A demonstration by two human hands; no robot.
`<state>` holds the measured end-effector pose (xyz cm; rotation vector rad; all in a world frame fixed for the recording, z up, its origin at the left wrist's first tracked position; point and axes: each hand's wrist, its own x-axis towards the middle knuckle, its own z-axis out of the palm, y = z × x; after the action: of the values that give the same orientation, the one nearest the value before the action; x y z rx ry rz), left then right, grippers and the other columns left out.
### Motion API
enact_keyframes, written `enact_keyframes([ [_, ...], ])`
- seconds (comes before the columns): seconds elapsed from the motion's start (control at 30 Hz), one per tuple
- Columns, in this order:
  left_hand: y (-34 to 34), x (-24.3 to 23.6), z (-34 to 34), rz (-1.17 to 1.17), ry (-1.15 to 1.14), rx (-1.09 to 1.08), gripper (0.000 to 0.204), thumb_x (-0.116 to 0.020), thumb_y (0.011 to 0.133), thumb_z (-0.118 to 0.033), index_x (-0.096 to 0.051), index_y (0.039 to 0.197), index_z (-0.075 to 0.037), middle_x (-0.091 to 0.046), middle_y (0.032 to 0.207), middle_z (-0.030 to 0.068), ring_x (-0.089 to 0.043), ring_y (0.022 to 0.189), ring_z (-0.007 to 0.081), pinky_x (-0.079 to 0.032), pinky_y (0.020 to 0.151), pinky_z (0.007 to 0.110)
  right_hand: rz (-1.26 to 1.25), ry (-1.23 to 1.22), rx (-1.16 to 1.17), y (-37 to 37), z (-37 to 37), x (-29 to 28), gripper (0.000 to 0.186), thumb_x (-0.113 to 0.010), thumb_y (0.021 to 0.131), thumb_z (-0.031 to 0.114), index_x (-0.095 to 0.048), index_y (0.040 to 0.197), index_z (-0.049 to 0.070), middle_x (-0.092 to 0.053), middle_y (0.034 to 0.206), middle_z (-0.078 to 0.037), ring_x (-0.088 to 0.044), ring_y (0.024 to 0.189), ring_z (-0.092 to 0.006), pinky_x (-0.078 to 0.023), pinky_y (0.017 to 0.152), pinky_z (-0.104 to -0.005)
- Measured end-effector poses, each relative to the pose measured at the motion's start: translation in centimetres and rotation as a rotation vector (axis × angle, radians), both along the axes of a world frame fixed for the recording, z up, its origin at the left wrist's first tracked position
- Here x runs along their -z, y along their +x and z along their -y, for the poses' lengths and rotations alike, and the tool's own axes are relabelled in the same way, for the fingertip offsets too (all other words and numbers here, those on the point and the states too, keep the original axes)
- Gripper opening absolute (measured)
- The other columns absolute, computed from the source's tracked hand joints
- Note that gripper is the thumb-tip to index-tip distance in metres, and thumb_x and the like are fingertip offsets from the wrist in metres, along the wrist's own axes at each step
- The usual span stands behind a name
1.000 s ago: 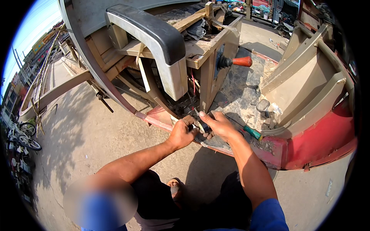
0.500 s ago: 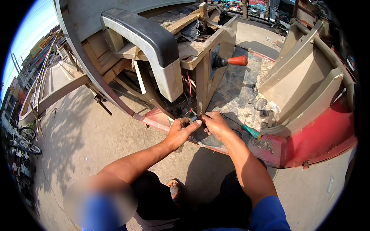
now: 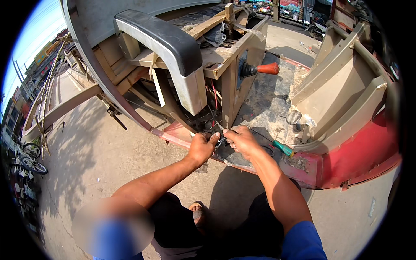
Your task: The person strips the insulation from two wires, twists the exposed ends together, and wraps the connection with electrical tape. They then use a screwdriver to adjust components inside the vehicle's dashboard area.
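My left hand (image 3: 203,147) is closed, thumb pressed against the fingers, around something dark that I cannot make out. Close beside it, my right hand (image 3: 242,141) pinches the end of a thin wire (image 3: 220,126) between thumb and forefinger. Both hands are at the low edge of an open vehicle floor, below a bent black-and-grey cover (image 3: 190,82). A red wire (image 3: 215,93) and dark cables hang behind them from a wooden box frame (image 3: 228,102). Just right of my right hand lies a screwdriver (image 3: 284,148) with a green handle.
A lever with a red grip (image 3: 267,68) sticks out from the box's side. A metal pedal (image 3: 293,117) stands on the worn floor plate. Beige panels and red bodywork (image 3: 359,149) curve round on the right. Parked bikes (image 3: 32,160) stand far left on the concrete ground.
My hands have drawn slightly apart. The right thumb and forefinger now show a wire end pointing up, and the dark silvery thing at my left fingertips is mostly hidden.
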<state>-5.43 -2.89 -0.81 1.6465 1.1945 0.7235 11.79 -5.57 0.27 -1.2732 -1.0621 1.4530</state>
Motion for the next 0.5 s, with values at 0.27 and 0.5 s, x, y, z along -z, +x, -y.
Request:
enact_keyframes([
  [0.27, -0.3, 0.7, -0.3, 0.09, 0.057, 0.047, 0.026, -0.061, 0.094, -0.02, -0.061, 0.08, 0.002, -0.057, 0.067, -0.0002, -0.047, 0.062, 0.0069, -0.039, 0.052, 0.027, 0.226, 0.057, -0.105, 1.3, 0.1, 0.5, 0.027, -0.068, 0.088, 0.027, -0.063, 0.091, 0.001, -0.057, 0.073, 0.0, -0.049, 0.058, -0.0085, -0.036, 0.046, -0.0258],
  [0.5, -0.9, 0.2, -0.2, -0.035, 0.176, 0.124, 0.018, -0.064, 0.089, -0.012, -0.059, 0.079, 0.001, -0.056, 0.067, 0.0016, -0.048, 0.062, 0.0087, -0.041, 0.054, 0.028, 0.439, 0.128, -0.251, 1.7, 0.4, 0.5, 0.032, -0.072, 0.085, 0.027, -0.067, 0.102, 0.0, -0.065, 0.084, -0.006, -0.056, 0.071, -0.0127, -0.044, 0.052, -0.0301],
])
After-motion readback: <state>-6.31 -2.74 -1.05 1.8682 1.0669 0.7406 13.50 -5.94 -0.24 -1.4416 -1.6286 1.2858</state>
